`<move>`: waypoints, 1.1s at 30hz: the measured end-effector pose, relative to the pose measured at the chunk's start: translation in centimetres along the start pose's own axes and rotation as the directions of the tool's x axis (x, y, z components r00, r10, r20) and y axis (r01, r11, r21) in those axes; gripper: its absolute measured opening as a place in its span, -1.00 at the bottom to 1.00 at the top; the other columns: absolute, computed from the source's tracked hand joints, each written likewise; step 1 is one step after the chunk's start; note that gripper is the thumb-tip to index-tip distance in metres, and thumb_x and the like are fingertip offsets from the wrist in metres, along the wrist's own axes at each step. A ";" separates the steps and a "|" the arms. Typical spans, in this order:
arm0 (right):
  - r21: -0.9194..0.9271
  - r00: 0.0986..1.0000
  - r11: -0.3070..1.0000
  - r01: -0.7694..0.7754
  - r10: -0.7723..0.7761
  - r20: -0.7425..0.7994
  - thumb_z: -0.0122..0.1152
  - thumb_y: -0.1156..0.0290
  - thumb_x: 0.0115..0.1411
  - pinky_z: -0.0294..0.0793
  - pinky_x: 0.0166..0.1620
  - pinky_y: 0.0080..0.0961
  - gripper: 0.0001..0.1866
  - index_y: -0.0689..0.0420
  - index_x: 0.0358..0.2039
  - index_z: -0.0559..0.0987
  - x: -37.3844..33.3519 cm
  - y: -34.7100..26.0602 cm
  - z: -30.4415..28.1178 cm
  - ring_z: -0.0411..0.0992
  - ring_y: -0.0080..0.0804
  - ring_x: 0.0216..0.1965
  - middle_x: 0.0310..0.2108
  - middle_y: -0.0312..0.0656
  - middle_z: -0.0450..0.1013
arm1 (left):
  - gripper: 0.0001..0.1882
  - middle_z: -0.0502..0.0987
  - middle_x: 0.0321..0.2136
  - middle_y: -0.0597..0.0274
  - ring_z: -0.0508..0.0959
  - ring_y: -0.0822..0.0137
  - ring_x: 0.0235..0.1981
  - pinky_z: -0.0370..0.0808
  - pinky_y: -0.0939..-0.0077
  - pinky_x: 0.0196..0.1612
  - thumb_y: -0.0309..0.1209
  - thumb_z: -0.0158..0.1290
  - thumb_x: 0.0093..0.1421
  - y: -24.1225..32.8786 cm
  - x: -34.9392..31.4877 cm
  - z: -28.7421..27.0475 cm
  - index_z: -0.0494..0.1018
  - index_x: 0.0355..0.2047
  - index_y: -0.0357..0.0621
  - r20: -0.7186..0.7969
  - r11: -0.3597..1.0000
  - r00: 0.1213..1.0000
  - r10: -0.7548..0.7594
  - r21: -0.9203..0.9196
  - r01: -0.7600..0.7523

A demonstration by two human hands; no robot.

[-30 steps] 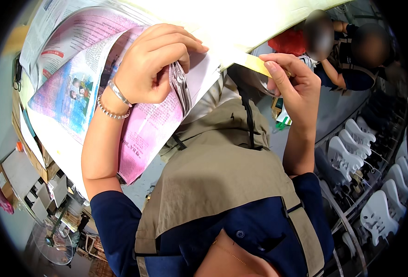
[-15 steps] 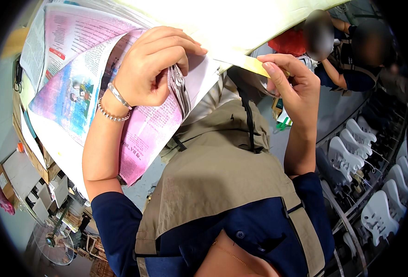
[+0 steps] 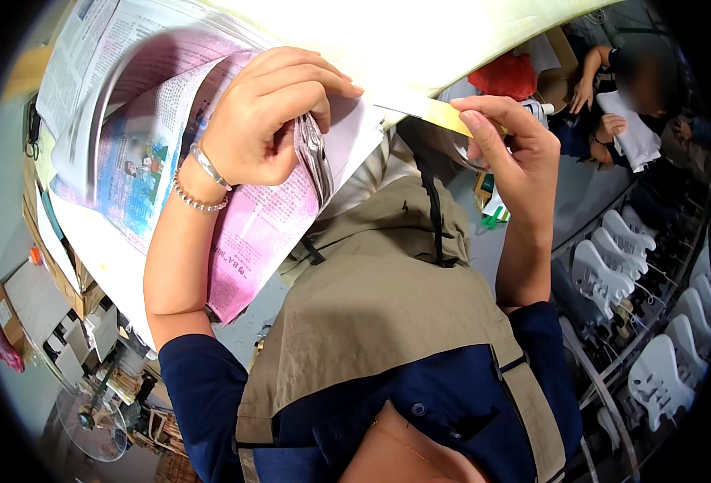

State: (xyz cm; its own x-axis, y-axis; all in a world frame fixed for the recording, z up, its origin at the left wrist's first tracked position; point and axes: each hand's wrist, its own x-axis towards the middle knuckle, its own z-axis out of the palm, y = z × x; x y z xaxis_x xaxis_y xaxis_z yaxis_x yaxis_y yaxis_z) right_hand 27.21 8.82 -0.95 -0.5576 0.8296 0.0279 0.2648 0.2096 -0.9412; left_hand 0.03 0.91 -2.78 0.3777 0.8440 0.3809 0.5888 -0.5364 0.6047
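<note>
Strong light is striking the top of the view, washing the pale work surface (image 3: pixel 420 44) out to near-white glare, while a soft shadow is darkening the middle of the apron (image 3: pixel 347 318) and the rack area (image 3: pixel 605 370) at right is receiving dimmer light. The fisheye lens is bending straight edges near the black, vignetted rim. The newspaper (image 3: pixel 255 233) is rendering fairly sharply, whereas a blurred patch is obscuring a co-worker's head (image 3: pixel 645 76).

Newspaper (image 3: pixel 260 217) is showing pink, blue and white with dark print | strip (image 3: pixel 446 116) is showing yellow | apron (image 3: pixel 380 298) is displaying plain khaki | shirt (image 3: pixel 198 386) is displaying navy
</note>
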 end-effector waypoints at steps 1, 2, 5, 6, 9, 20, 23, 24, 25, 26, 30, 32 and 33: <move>0.004 1.000 1.000 0.002 -0.002 0.001 0.22 0.51 0.21 0.25 -0.51 -0.78 -0.88 0.23 -0.26 0.64 0.0 0.0 0.0 0.36 -0.76 -0.57 -0.57 -0.34 0.48 | -0.60 0.62 -0.19 0.00 0.56 0.00 -0.13 0.39 0.14 0.04 -0.01 -0.02 -0.01 0.0 -0.1 0.0 0.32 -0.62 -0.11 0.000 1.000 1.000 -0.001 0.000 0.001; 0.008 1.000 1.000 0.003 -0.003 0.003 0.22 0.51 0.21 0.26 -0.51 -0.78 -0.88 0.23 -0.26 0.64 0.0 0.0 0.0 0.36 -0.75 -0.57 -0.57 -0.34 0.48 | -0.60 0.61 -0.19 0.00 0.56 0.00 -0.13 0.38 0.14 0.04 -0.01 -0.02 -0.01 0.0 -0.1 0.0 0.32 -0.62 -0.11 0.000 1.000 1.000 -0.002 -0.001 0.002; 0.003 1.000 1.000 0.010 -0.010 0.009 0.22 0.51 0.21 0.26 -0.51 -0.78 -0.89 0.23 -0.26 0.64 0.0 0.0 -0.1 0.37 -0.75 -0.57 -0.56 -0.34 0.48 | -0.59 0.61 -0.18 0.00 0.56 0.00 -0.13 0.38 0.13 0.05 0.01 -0.03 0.00 0.1 -0.1 0.0 0.33 -0.62 -0.11 -0.001 1.000 1.000 -0.010 0.004 0.010; -0.001 1.000 1.000 0.012 -0.012 0.012 0.22 0.51 0.21 0.26 -0.51 -0.78 -0.89 0.23 -0.26 0.64 0.0 0.0 -0.1 0.37 -0.75 -0.57 -0.56 -0.34 0.48 | -0.59 0.61 -0.18 0.00 0.56 0.00 -0.12 0.38 0.13 0.05 0.01 -0.03 0.01 0.1 -0.2 0.0 0.33 -0.62 -0.11 0.000 1.000 1.000 -0.005 0.005 0.005; -0.006 1.000 1.000 0.007 -0.007 0.013 0.22 0.51 0.21 0.26 -0.51 -0.77 -0.88 0.23 -0.26 0.64 0.0 0.0 -0.1 0.36 -0.74 -0.57 -0.56 -0.34 0.48 | -0.58 0.61 -0.18 0.01 0.56 0.01 -0.12 0.38 0.13 0.05 0.02 -0.03 0.02 0.0 -0.2 0.0 0.33 -0.62 -0.10 0.001 1.000 1.000 0.002 0.007 -0.002; -0.072 0.990 0.988 0.137 -0.134 0.042 0.23 0.54 0.18 0.28 -0.53 -0.73 -0.88 0.18 -0.26 0.64 0.0 -0.1 0.0 0.38 -0.69 -0.58 -0.55 -0.33 0.50 | -0.48 0.61 -0.16 -0.01 0.55 0.00 -0.05 0.35 0.05 0.11 0.14 -0.06 0.07 0.0 0.0 0.1 0.33 -0.62 -0.09 -0.017 1.000 1.000 0.010 -0.001 -0.010; -0.129 0.975 0.967 0.220 -0.216 0.045 0.24 0.54 0.15 0.31 -0.51 -0.67 -0.87 0.17 -0.26 0.65 0.1 -0.1 0.0 0.40 -0.61 -0.58 -0.54 -0.29 0.52 | -0.42 0.61 -0.15 0.00 0.55 0.00 -0.04 0.34 0.01 0.12 0.23 -0.08 0.07 0.2 0.0 -0.1 0.34 -0.63 -0.08 -0.004 1.000 1.000 0.006 0.006 -0.006; -0.153 0.969 0.956 0.249 -0.245 0.046 0.25 0.54 0.14 0.33 -0.50 -0.64 -0.86 0.16 -0.27 0.65 0.0 0.0 0.0 0.41 -0.57 -0.58 -0.54 -0.28 0.52 | -0.40 0.61 -0.16 0.01 0.56 0.00 -0.04 0.34 0.00 0.12 0.26 -0.09 0.08 0.2 0.0 -0.1 0.34 -0.63 -0.08 -0.003 1.000 1.000 0.008 0.009 -0.008; -0.175 0.961 0.945 0.275 -0.271 0.045 0.25 0.54 0.12 0.34 -0.49 -0.62 -0.86 0.16 -0.27 0.65 0.0 0.0 0.0 0.42 -0.54 -0.57 -0.54 -0.27 0.52 | -0.37 0.62 -0.16 0.01 0.56 0.01 -0.04 0.34 -0.01 0.12 0.29 -0.10 0.08 0.2 -0.1 -0.2 0.35 -0.63 -0.08 -0.008 1.000 1.000 0.015 0.013 -0.015; -0.196 0.954 0.933 0.301 -0.298 0.044 0.26 0.54 0.11 0.34 -0.47 -0.60 -0.86 0.15 -0.28 0.65 0.1 0.1 0.0 0.42 -0.51 -0.57 -0.54 -0.26 0.52 | -0.34 0.62 -0.17 0.02 0.56 0.01 -0.04 0.34 -0.01 0.12 0.32 -0.12 0.08 0.2 -0.1 -0.2 0.36 -0.63 -0.08 -0.010 1.000 1.000 0.022 0.018 -0.022; -0.217 0.946 0.921 0.324 -0.323 0.038 0.27 0.55 0.09 0.35 -0.45 -0.56 -0.85 0.14 -0.29 0.65 0.1 0.0 0.1 0.43 -0.45 -0.56 -0.54 -0.24 0.52 | -0.27 0.63 -0.20 0.05 0.58 0.02 -0.05 0.35 -0.02 0.12 0.41 -0.18 0.08 0.2 -0.1 -0.3 0.38 -0.63 -0.07 -0.019 0.998 0.999 0.044 0.041 -0.043; -0.215 0.950 0.926 0.310 -0.308 0.043 0.27 0.54 0.10 0.35 -0.46 -0.57 -0.86 0.14 -0.29 0.65 0.1 0.0 0.0 0.43 -0.46 -0.57 -0.54 -0.24 0.52 | -0.26 0.63 -0.21 0.06 0.58 0.03 -0.06 0.35 -0.01 0.11 0.42 -0.19 0.08 0.1 -0.2 -0.3 0.39 -0.63 -0.07 -0.024 0.998 0.998 0.051 0.050 -0.049; -0.214 0.953 0.929 0.302 -0.300 0.045 0.27 0.54 0.10 0.35 -0.46 -0.58 -0.86 0.14 -0.29 0.65 0.1 0.0 0.0 0.43 -0.47 -0.57 -0.54 -0.24 0.52 | -0.25 0.63 -0.22 0.06 0.58 0.04 -0.07 0.35 -0.01 0.11 0.42 -0.20 0.08 0.1 -0.2 -0.2 0.39 -0.63 -0.07 -0.025 0.997 0.998 0.057 0.056 -0.055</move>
State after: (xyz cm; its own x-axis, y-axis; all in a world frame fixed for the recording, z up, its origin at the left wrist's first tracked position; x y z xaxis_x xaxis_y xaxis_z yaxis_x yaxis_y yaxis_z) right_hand 27.16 8.84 -0.96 -0.6460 0.7045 0.2939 0.2457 0.5565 -0.7937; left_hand -0.16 0.66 -2.62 0.3927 0.8121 0.4315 0.6063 -0.5815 0.5425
